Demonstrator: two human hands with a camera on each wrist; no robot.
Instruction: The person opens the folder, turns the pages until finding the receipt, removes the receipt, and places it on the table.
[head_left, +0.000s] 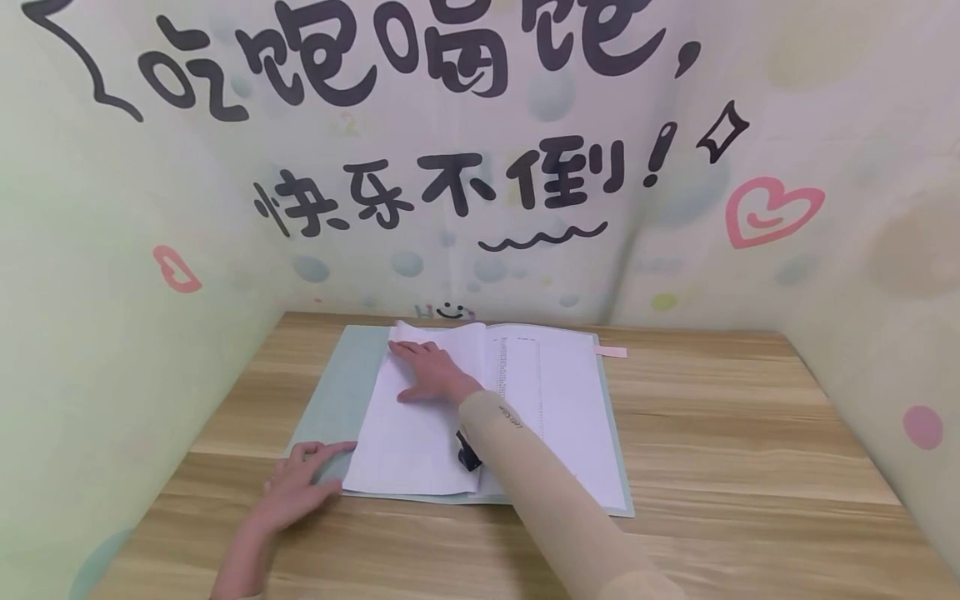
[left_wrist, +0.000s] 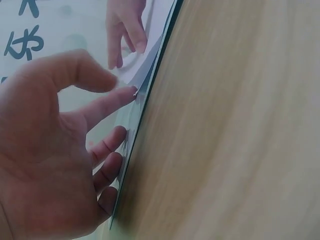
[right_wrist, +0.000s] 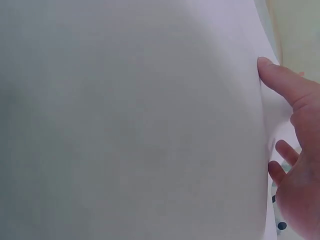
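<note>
One right hand (head_left: 432, 372) on the left page (head_left: 416, 446) of an open folder (head_left: 339, 392) on the surface (head_left: 735, 467), one left hand (head_left: 296, 489) at that page's edge, fingers (left_wrist: 107, 105) loosely extended, gripping nothing: we are seemingly smoothing, next probably needing to press the edge flat.

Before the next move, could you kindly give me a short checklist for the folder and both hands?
1. Folder lying open on the table: ok.
2. Right hand on the left page, towards its top: ok.
3. Left hand by that page's outer edge, near the lower corner: ok.
4. Left page lying fully flat: not ok, its top edge is wavy.
5. Only one sheet under the right hand: cannot tell.
6. Pink tab clear of both hands: ok.
</note>
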